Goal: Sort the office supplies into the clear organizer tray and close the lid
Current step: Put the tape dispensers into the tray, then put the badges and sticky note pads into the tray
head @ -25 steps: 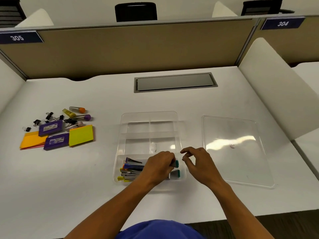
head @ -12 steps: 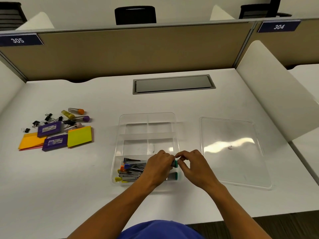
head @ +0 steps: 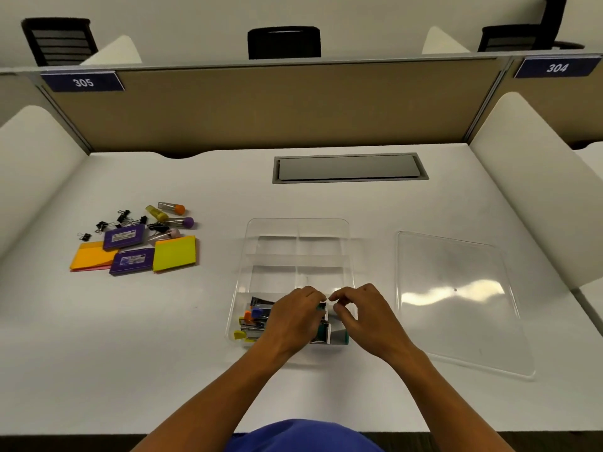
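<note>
The clear organizer tray (head: 298, 220) sits mid-table, its back compartments bare. Its near compartment holds several small staplers (head: 256, 318) with coloured ends and a teal one (head: 324, 334). My left hand (head: 293, 316) grips another teal stapler (head: 321, 307) over that compartment. My right hand (head: 367, 316) has curled fingers that pinch the same stapler's right end. The clear lid (head: 456, 298) lies flat to the right of the tray. At the left lie sticky note pads (head: 175, 254), two purple boxes (head: 124, 237), black binder clips (head: 102, 225) and capped tubes (head: 171, 208).
A grey cable hatch (head: 349, 168) is set into the table behind the tray. A tan partition (head: 277, 106) closes the back. White side dividers stand at the right (head: 535, 190) and left (head: 29, 164). The table's front edge runs just below my forearms.
My right hand moved left from beside the tray and closed on the end of the teal stapler held by my left hand. The camera view tilted slightly.
</note>
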